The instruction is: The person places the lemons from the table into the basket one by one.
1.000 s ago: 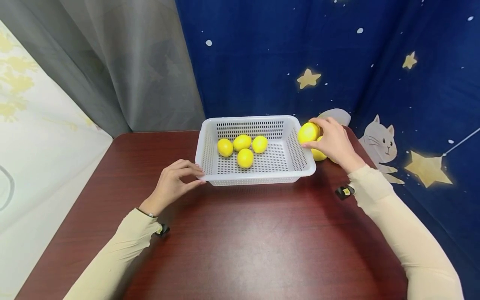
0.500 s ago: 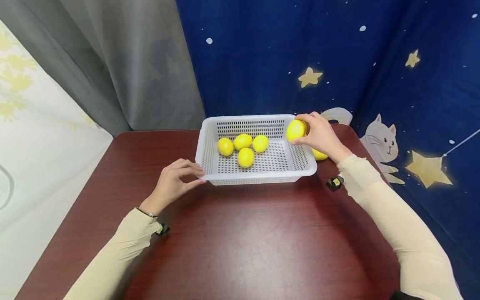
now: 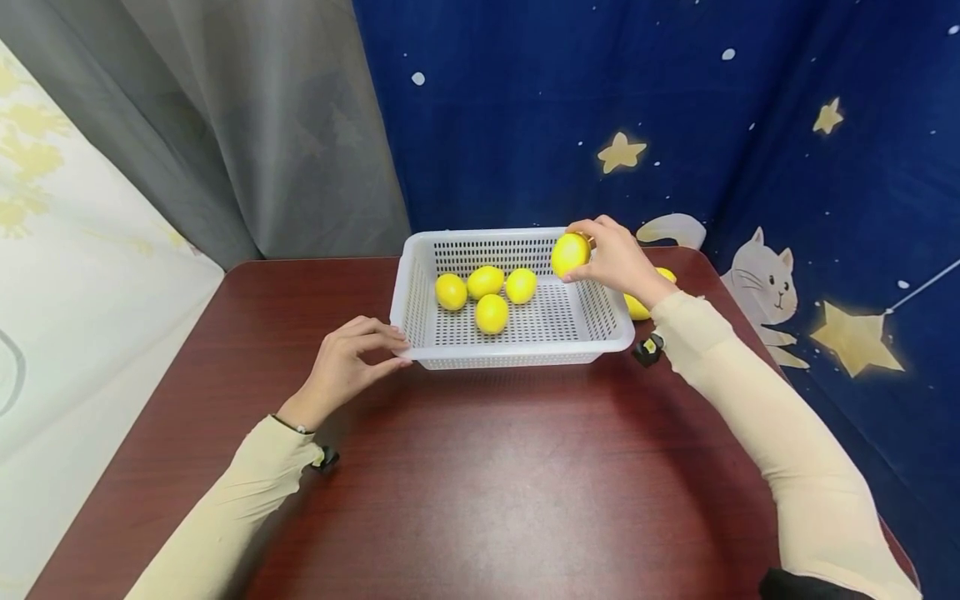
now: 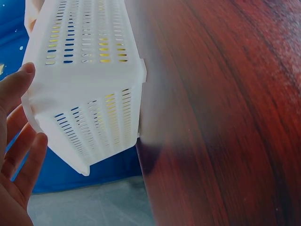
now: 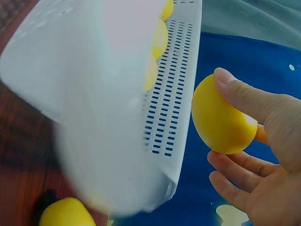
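Observation:
A white perforated plastic basket (image 3: pixel 517 350) stands near the back of the table with several yellow lemons inside, one of them the front lemon (image 3: pixel 492 314). My left hand (image 3: pixel 347 360) holds the basket's front left corner; in the left wrist view its thumb (image 4: pixel 21 82) and fingertips lie along the rim. My right hand (image 3: pixel 618 260) pinches a lemon (image 3: pixel 571 255) between thumb and fingers over the basket's right part. The right wrist view shows this lemon (image 5: pixel 218 115) with the thumb on top and fingers beneath.
More lemons lie on the table right of the basket, one close to its wall (image 3: pixel 637 309) and partly hidden by the right arm. The dark red wooden table (image 3: pixel 480 467) ends near a blue star-patterned curtain (image 3: pixel 525 117). A grey curtain (image 3: pixel 300 142) hangs at back left.
My right hand has carried the lemon left, from the basket's right rim to over its inside. The left hand and the basket have stayed in place.

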A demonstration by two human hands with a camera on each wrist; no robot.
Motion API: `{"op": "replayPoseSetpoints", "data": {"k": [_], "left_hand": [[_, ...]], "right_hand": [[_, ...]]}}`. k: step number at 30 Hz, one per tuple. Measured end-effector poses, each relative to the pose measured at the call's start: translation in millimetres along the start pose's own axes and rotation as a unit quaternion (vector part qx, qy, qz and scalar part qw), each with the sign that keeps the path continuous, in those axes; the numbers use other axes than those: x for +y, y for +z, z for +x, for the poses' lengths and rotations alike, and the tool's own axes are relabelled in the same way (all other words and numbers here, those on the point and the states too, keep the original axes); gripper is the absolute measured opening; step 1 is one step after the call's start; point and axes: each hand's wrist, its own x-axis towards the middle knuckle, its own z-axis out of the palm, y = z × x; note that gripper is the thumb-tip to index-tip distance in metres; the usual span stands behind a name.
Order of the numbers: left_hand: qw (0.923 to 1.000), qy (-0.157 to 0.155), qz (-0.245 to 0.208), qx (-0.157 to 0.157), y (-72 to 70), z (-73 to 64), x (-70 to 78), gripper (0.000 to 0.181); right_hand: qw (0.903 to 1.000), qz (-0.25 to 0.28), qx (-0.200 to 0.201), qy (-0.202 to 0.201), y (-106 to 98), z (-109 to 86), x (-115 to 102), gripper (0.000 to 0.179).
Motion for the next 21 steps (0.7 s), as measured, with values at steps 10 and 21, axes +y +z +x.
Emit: {"op": "replayPoseSetpoints", "data": {"k": [10,21], "left_hand": [[1.0000,0.002,0.002,0.002,0.9,0.6,0.5,0.026],[0.9999,-0.003,0.010,-0.002,2.8,1.6,0.9,0.026]], "right_hand": [[0.9993,0.014,-0.035,0.007,2.1,23.0,-9.5,0.075],[0.9979,0.018,-0.062,0.003,0.7,47.5,-8.2,0.076]]}}
